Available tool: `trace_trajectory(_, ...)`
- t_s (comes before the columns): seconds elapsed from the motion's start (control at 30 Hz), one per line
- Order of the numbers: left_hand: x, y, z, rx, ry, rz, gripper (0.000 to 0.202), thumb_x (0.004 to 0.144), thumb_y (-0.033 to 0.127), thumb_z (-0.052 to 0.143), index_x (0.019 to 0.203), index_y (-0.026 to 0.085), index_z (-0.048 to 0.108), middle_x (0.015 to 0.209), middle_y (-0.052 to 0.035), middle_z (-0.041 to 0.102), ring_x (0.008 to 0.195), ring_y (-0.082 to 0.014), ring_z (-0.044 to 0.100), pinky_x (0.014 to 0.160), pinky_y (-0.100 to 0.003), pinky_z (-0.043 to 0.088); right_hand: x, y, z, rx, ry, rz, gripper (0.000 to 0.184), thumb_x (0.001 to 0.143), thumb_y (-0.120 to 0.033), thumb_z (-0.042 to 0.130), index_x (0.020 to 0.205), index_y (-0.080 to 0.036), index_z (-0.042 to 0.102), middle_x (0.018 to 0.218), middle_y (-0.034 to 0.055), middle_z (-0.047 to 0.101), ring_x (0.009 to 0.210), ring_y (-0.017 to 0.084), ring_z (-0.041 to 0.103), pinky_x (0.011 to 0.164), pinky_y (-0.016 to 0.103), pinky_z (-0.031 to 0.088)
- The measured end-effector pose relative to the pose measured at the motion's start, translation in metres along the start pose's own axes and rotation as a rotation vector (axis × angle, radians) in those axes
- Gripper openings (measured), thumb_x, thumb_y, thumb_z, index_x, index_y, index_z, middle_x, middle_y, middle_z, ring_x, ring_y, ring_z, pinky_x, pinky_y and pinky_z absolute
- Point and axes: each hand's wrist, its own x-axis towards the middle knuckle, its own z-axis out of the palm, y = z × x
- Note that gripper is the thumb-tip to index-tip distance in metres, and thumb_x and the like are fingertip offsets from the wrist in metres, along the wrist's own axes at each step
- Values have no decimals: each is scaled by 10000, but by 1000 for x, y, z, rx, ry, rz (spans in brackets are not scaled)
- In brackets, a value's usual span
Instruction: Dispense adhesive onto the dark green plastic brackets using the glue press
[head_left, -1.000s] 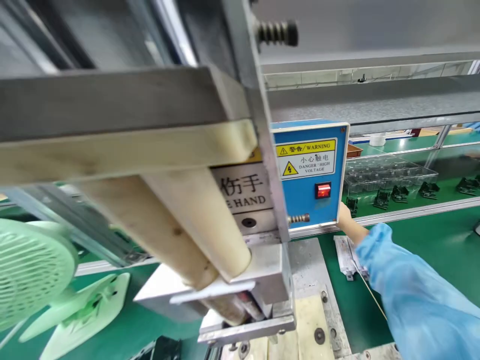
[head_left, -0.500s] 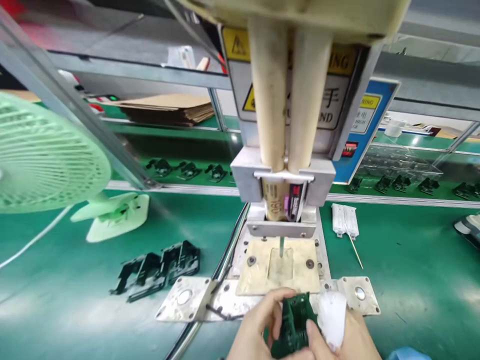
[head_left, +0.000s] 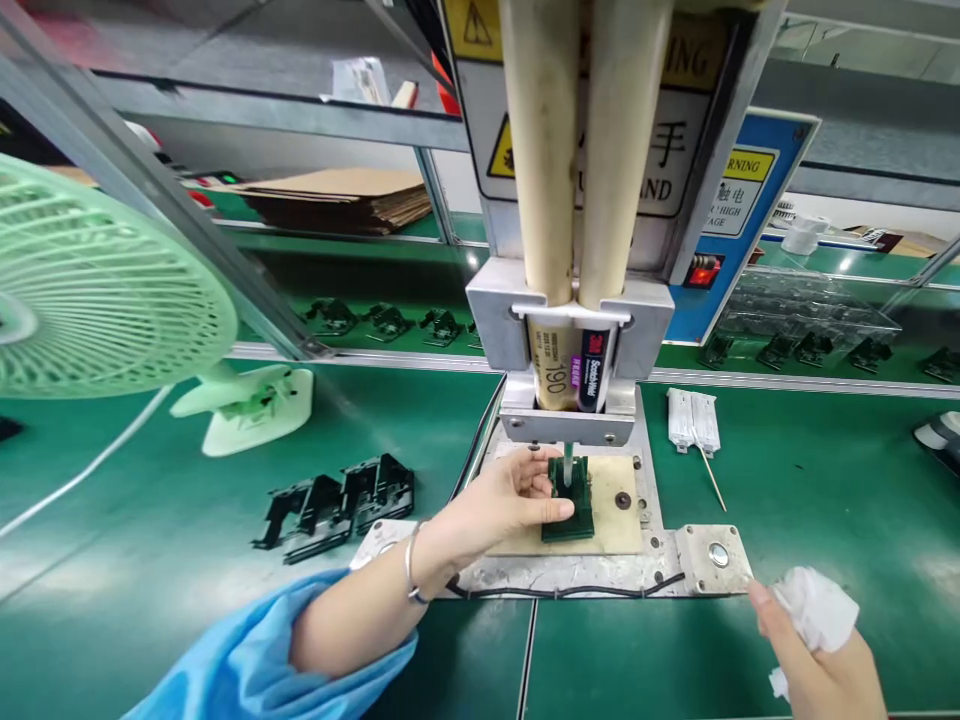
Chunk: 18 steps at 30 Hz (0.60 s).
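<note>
My left hand (head_left: 517, 497) is closed on a dark green plastic housing (head_left: 571, 513), which sits on the cream plate (head_left: 616, 535) of the dispensing machine. Right above the housing, the dispenser's nozzle (head_left: 568, 468) points down, its tip overlapping the part in view. Two adhesive tubes (head_left: 570, 368) are clamped in the metal holder over it. My right hand (head_left: 821, 650) grips a crumpled white tissue (head_left: 816, 608) at the lower right. Its thumb is close to the block with a round metal button (head_left: 718, 554).
Black plastic housings (head_left: 337, 505) lie left of the machine, near a green fan (head_left: 112, 290). White cartridges with a wooden stick (head_left: 694, 425) lie to the right. Behind are a row of dark parts (head_left: 388, 322), cardboard sheets (head_left: 337, 198) and a blue control box (head_left: 739, 220).
My left hand has carried the green housing forward onto the plate beneath the nozzle. My right hand has let go of the housing and moved right with the tissue.
</note>
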Motion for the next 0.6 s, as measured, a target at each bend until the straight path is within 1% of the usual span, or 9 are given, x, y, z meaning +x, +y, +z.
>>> trace_trajectory(0.07, 2, -4, -2, 96, 12, 59, 547, 601, 326, 889, 1025, 190, 573, 853, 1, 574, 802, -165, 562, 793, -329, 507, 7, 8, -6, 8, 15, 41, 515, 753, -696, 663, 654, -214, 511, 599, -7, 535, 575, 178, 497, 525, 274, 387)
trace_trajectory(0.13, 1, -8, -3, 267, 4, 130, 528, 668, 353, 827, 1089, 201, 548, 937, -34, 590, 855, -199, 582, 821, -370, 516, 12, 12, -8, 20, 53, 64, 530, 734, -695, 684, 639, -217, 476, 578, -18, 501, 559, 168, 472, 521, 277, 370)
trace_trajectory(0.27, -3, -10, -2, 629, 17, 209, 529, 756, 345, 726, 1227, 208, 525, 1145, -110, 590, 1012, -281, 594, 940, -477, 500, 17, 13, 5, 51, 99, 55, 520, 762, -677, 672, 646, -216, 464, 596, -30, 497, 584, 158, 457, 574, 286, 354)
trace_trajectory(0.3, -4, -9, -2, 691, 31, 220, 560, 756, 350, 727, 1258, 206, 525, 1181, -124, 587, 1064, -307, 582, 966, -502, 490, 19, 14, 9, 55, 102, 48, 521, 756, -688, 668, 651, -212, 484, 619, -24, 520, 606, 163, 469, 595, 291, 363)
trace_trajectory(0.37, -8, -8, -4, 771, 70, 251, 709, 688, 399, 795, 1311, 198, 522, 1264, -156, 576, 1177, -370, 538, 1010, -549, 468, 25, 19, 18, 56, 111, 45, 539, 742, -718, 661, 658, -207, 509, 655, -12, 552, 643, 172, 487, 625, 301, 379)
trace_trajectory(0.43, -16, -8, -15, 806, 165, 317, 854, 622, 468, 837, 1361, 196, 505, 1359, -175, 552, 1276, -419, 477, 1051, -581, 437, 34, 23, 25, 64, 102, 46, 573, 713, -750, 665, 644, -210, 486, 645, -12, 546, 645, 172, 488, 625, 305, 386)
trace_trajectory(0.47, -23, -10, -23, 807, 240, 351, 862, 638, 509, 816, 1377, 197, 500, 1392, -175, 544, 1304, -425, 462, 1052, -573, 442, 39, 25, 28, 70, 93, 47, 591, 690, -765, 675, 638, -214, 466, 626, -17, 531, 631, 169, 482, 613, 304, 386)
trace_trajectory(0.53, -40, -16, -45, 775, 421, 381, 700, 771, 565, 677, 1360, 214, 535, 1392, -148, 573, 1301, -395, 499, 990, -504, 508, 46, 27, 32, 71, 73, 57, 625, 626, -782, 711, 635, -222, 432, 588, -27, 504, 594, 163, 470, 572, 300, 377)
trace_trajectory(0.6, -58, -27, -68, 719, 559, 319, 545, 818, 595, 605, 1232, 243, 644, 1302, -106, 653, 1211, -362, 587, 822, -391, 581, 51, 27, 35, 97, 40, 68, 629, 591, -764, 751, 664, -221, 442, 601, -26, 526, 589, 165, 490, 555, 294, 387)
